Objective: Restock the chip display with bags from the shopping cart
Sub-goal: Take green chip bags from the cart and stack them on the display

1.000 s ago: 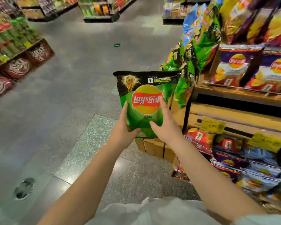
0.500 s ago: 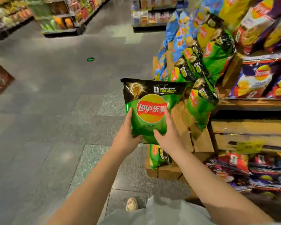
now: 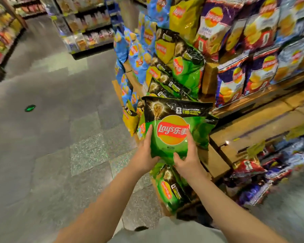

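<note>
Crinkly green-and-black foil chip bag (image 3: 172, 130) — glossy, pillow-shaped — clamped at its lower corners by my left hand (image 3: 145, 155) and right hand (image 3: 188, 160).

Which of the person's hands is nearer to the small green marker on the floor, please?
Left. The left hand grips the held chip bag's side facing the green marker; the right hand grips the far side.

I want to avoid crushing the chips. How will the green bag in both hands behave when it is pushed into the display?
The green bag looks puffed, so it is probably light and yields under pressure. Its glossy film may slide against the other green bags. The left hand and right hand grip its lower edge, so the top may flop.
</note>
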The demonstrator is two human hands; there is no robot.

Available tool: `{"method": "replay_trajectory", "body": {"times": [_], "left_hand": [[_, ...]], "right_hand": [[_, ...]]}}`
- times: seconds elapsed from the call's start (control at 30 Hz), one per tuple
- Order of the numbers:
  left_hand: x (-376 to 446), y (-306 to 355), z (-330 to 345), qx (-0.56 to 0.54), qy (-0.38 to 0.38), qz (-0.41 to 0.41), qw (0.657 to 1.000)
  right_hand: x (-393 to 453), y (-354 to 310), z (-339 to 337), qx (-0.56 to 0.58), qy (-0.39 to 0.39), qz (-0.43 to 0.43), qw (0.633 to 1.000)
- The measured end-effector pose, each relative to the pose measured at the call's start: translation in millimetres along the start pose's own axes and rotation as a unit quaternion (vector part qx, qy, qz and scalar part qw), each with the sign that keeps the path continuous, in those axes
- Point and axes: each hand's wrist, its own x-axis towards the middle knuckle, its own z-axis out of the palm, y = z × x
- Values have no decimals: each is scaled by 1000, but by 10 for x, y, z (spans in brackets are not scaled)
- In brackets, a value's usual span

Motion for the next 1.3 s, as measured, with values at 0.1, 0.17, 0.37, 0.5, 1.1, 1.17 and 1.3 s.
{"method": "replay_trajectory", "body": {"times": [0.1,0.17,0.37,0.5,1.1,1.17,1.3], "left_hand": [[350,-121,28,25,-39,17,999],[560,-185,109,16,-71,39,997],[1176,-522,287,-13,-204,106,973],[1595,-673,309,37,-297,168,939],[2219,-871,403,145,-355,185,905],[2162,-824,391,119,-333,164,921],[1924,-714,311,100,-270,154,945]], "right_hand": [[133,76,45,-30,11,72,997],[198,154,61,-53,34,110,992],[365,403,327,-64,132,181,972],[505,417,538,-71,199,258,943],[829,386,998,-108,202,349,909],[833,349,1003,-103,222,346,906],[780,237,1016,-81,247,347,901]]}}
